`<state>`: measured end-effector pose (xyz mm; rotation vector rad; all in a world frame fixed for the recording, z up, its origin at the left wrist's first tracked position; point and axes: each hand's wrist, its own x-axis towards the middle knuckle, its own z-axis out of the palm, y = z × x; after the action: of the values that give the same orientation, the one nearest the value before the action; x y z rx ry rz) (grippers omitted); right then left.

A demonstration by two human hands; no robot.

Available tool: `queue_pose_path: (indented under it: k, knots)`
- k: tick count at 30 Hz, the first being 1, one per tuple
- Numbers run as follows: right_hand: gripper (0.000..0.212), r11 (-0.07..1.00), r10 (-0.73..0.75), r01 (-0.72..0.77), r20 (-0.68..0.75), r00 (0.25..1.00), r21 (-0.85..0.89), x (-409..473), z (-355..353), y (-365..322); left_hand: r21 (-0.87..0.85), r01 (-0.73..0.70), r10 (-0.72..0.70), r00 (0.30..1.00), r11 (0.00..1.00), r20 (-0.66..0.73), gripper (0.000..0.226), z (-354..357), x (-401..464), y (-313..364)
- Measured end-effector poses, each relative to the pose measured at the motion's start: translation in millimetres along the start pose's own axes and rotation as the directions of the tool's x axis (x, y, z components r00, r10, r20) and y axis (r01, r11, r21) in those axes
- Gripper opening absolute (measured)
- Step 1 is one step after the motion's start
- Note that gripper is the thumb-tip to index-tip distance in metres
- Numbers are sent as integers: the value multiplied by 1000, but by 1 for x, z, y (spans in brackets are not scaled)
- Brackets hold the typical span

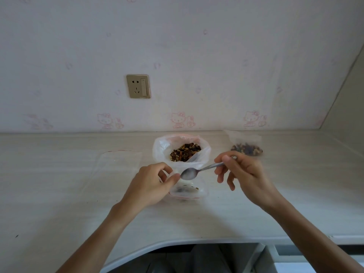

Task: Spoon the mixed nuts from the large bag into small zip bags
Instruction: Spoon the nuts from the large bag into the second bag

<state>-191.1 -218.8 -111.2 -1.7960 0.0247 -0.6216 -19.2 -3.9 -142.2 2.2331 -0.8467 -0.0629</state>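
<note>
A large clear bag (160, 148) of mixed nuts (185, 151) stands open on the desk near the wall. Just in front of it lies a small zip bag (197, 191) with a few nuts inside. My left hand (151, 184) pinches this small bag's mouth and holds it up. My right hand (242, 172) grips the handle of a metal spoon (190, 173). The spoon's bowl looks empty and hovers over the small bag's opening, close to my left thumb.
A filled small zip bag (247, 147) sits at the back right of the desk (59, 194). Flat empty zip bags (118, 166) lie to the left. A wall socket (138, 86) is on the wallpapered wall. The desk's curved front edge is near my body.
</note>
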Motion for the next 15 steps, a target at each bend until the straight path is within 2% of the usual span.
queue_pose_path:
  k: [3,8,12,15]
  knots:
    - [28,969,157,-124,-143,977,212,7,1,7,-58,24,-24,1000,998,-6,22,-6,2,-3]
    - [28,898,332,-241,-206,921,367,24,6,21,-113,39,-49,995,993,-91,22,-19,13,-4]
    - [28,917,347,-269,-253,903,295,45,14,27,-123,-6,-34,948,992,-316,19,-19,32,-1]
    - [26,970,242,-226,-249,938,92,60,24,27,-37,68,-78,880,997,-469,46,-11,49,-1]
